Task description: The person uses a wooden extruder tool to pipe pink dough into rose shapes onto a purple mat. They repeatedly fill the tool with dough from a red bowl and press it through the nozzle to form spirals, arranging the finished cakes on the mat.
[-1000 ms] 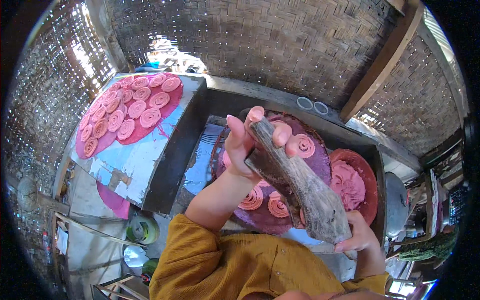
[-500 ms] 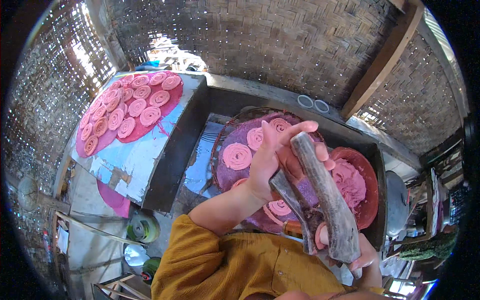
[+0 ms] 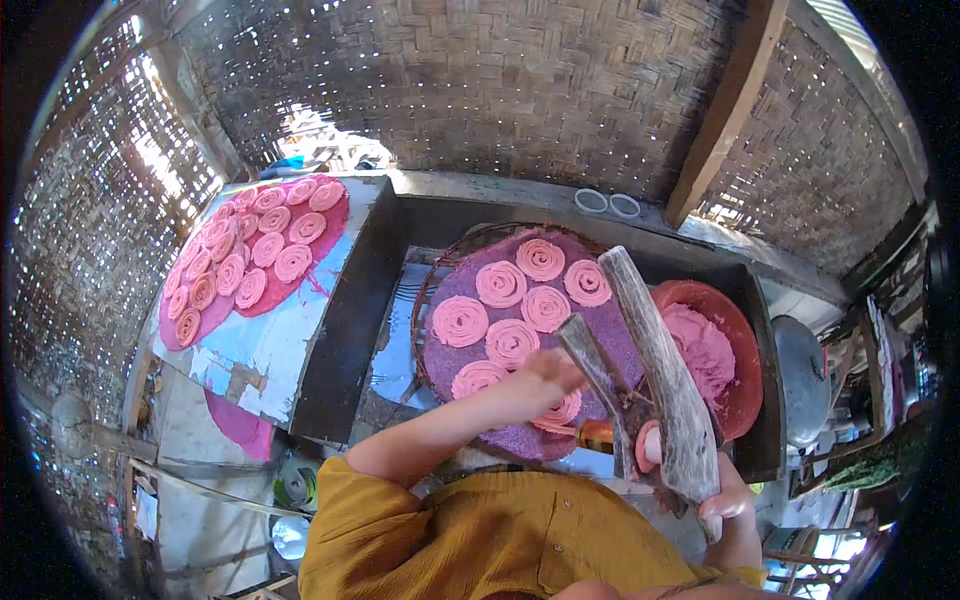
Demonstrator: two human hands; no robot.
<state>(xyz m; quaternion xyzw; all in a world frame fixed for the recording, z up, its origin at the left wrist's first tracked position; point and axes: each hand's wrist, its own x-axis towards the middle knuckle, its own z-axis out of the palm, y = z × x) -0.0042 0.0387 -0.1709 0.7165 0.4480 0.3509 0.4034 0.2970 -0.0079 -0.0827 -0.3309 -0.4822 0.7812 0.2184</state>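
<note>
My right hand (image 3: 732,495) is closed around the lower end of a weathered wooden press (image 3: 665,375) with two long arms, tilted in front of me. Pink dough shows between its arms near the bottom. My left hand (image 3: 553,377) is low over a round tray lined with purple sheet (image 3: 600,425), just left of the press's shorter arm. Its fingers point down and are mostly hidden, so their hold cannot be made out. Several pink dough spirals (image 3: 545,308) lie on the tray beyond it.
A red basin (image 3: 752,375) with a mass of pink dough (image 3: 698,350) is right of the tray. On the left, a pale blue board (image 3: 262,345) bears more spirals on pink sheets. Two white rings (image 3: 607,203) lie on the back ledge, and a dark pot (image 3: 797,385) is at right.
My left hand, raised open in front of the press before, has dropped down to the tray. The right hand keeps its grip on the press. The view has shifted slightly.
</note>
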